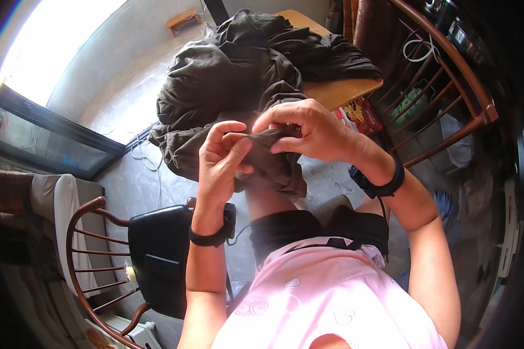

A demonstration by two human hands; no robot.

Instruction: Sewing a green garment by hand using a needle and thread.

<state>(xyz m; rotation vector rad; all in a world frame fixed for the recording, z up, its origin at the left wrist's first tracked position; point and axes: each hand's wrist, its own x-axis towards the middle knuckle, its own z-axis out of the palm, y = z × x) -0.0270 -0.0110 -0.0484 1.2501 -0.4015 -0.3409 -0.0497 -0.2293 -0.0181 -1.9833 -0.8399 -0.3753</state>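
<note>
A large heap of dark olive-brown fabric [227, 78] lies over a wooden table [345, 92] and hangs down towards my knees. My left hand [227, 152] pinches a fold of this fabric between thumb and fingers. Close beside it on the right, my right hand [303, 131] has its fingers curled around another part of the same cloth, its thumb below. The fold runs between the two hands. Both wrists wear black straps with small devices. Whether anything small is between the fingertips cannot be told.
A wooden armchair with a black seat [157, 261] stands at the left. Another wooden chair frame [458, 74] is at the upper right, near a red patterned box [360, 115]. A small wooden stool [183, 20] stands far back. White cable [146, 159] lies on the floor.
</note>
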